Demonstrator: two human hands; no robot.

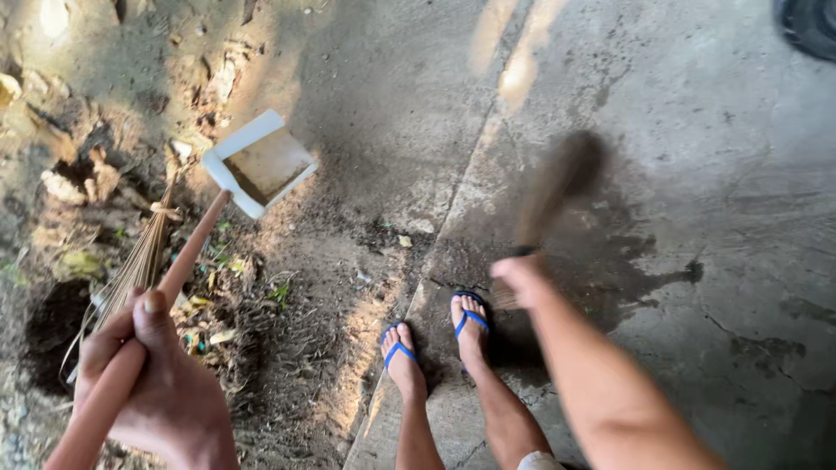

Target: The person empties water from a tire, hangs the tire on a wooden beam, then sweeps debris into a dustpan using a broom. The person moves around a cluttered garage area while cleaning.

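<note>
1. Your left hand (pixel 152 383), lower left of the view: fingers wrapped tight round a reddish-brown handle (pixel 165 296), thumb laid up along it. A bundle of thin stick bristles (pixel 139 261), tied with a strip near its top, is pressed against the same hand beside the handle; whether the fingers also enclose it cannot be told.

2. Your right hand (pixel 520 278), centre right, forearm coming in from the lower right: closed on the near end of a broom (pixel 557 187), which is heavily blurred. Its dark, fuzzy head lies over the concrete floor (pixel 714 261), up and right of the hand.

3. Your feet (pixel 435 344), between the two arms: bare, in flip-flops with blue straps, standing on the concrete just beside its edge, toes pointing away from you.

4. Dirt and leaf litter (pixel 261 296), left of the concrete edge: loose soil, dry leaves, small scraps, a few green shoots. A dark hollow in the ground lies at far left, just beside your left hand.

5. White dustpan (pixel 259 163), at the far end of the reddish handle: a boxy scoop with a brown, soiled inside, tilted, held over the dirt patch, well apart from the broom head.

6. Dark round object (pixel 810 26), upper right corner: cut off by the frame; too little shows to tell its kind.
</note>
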